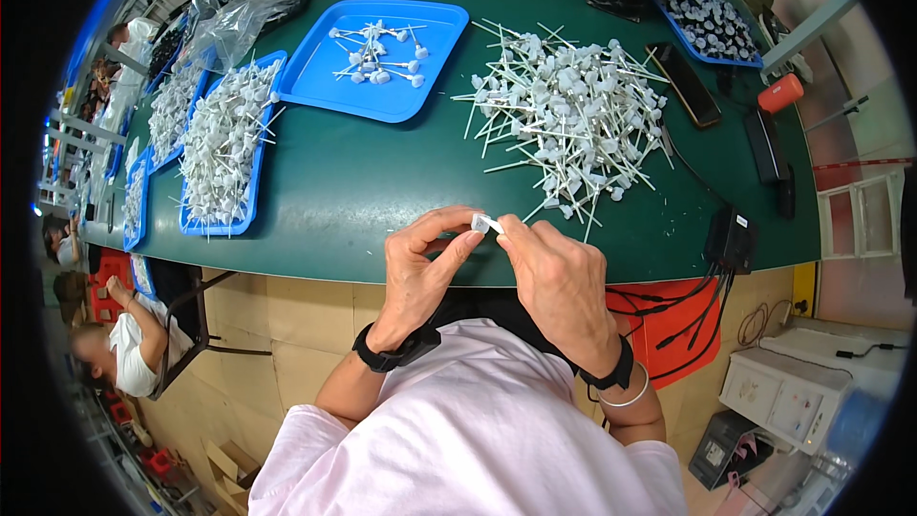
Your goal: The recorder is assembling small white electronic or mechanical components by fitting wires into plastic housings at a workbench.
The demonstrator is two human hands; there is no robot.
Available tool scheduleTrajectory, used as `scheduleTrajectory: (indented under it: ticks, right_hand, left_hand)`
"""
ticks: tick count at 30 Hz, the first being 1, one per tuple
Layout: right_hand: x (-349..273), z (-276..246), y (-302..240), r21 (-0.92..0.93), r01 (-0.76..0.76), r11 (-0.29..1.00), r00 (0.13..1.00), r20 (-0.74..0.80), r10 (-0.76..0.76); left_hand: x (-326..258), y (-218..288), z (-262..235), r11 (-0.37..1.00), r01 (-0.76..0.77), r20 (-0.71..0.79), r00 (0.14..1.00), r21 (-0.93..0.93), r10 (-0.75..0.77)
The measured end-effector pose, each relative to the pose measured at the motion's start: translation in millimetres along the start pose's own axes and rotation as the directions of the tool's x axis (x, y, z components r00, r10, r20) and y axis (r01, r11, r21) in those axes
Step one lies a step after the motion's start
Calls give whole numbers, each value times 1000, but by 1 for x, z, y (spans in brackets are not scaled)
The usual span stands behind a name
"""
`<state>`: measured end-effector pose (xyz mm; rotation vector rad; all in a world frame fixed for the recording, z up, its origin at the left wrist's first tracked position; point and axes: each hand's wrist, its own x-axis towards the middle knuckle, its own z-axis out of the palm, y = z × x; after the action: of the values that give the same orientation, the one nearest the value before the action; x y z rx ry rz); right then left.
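Near the table's front edge, my left hand (422, 253) and my right hand (562, 277) meet around a small white plastic piece (484, 224). The left thumb and forefinger pinch its blocky end, while the right fingertips pinch the other end, which is partly hidden. Beyond my right hand lies a large loose pile of white-headed pieces on thin pale stems (583, 119). A blue tray (435, 24) farther back holds several similar pieces, heads and stems spread over its middle.
On the left, another blue tray (254, 193) is heaped with white-headed pieces, with more trays beyond. Clear plastic bags (253, 14) lie far left. A phone (684, 84), a blue tray of dark-and-white parts (712, 29) and a cabled black box (729, 237) are on the right. A person (143, 349) sits at left.
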<state>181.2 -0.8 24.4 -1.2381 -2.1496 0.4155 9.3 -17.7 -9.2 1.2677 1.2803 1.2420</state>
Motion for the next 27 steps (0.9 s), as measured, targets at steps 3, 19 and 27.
scheduleTrajectory:
  ticks: [3,19,27]
  right_hand:
    - [1,-5,-3,-53,-3,999,998,61,6]
    - [7,-5,11,296,-83,952,993,101,56]
    - [9,-1,27,494,-344,798,920,349,180]
  left_hand:
    - [0,2,2,1000,-3,-10,1000,7,3]
    - [0,-2,0,999,12,28,1000,-33,-11]
    - [0,-4,1,999,-13,23,1000,-34,14]
